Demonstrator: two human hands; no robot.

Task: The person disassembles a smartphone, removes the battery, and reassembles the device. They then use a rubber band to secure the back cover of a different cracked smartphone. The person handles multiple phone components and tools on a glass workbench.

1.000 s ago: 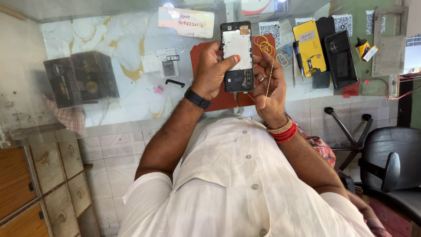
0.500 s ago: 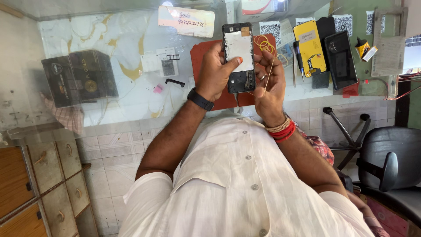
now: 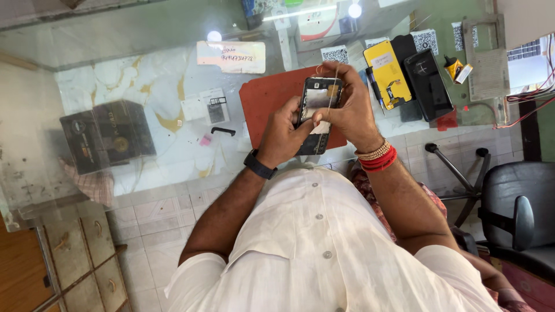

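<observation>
Pale tiled floor [image 3: 173, 214], black office chair [image 3: 514, 214]

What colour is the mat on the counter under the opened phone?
Reddish-brown, seen in the head view: the mat lies beneath the phone.

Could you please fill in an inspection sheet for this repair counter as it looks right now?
Surface: glass-topped counter over a marble-patterned layer, with a red mat under the work.
Job's things: opened phone, back side up, held above the mat.
Clutter: black box, yellow phone part, black phone, paper note, small black piece.
Grippers: left hand grips the phone's side; right hand covers its other edge, fingertips pinching at it.
Cables: red and white wires at the counter's far right.
Surroundings: black office chair, tiled floor, wooden cabinet.
</observation>
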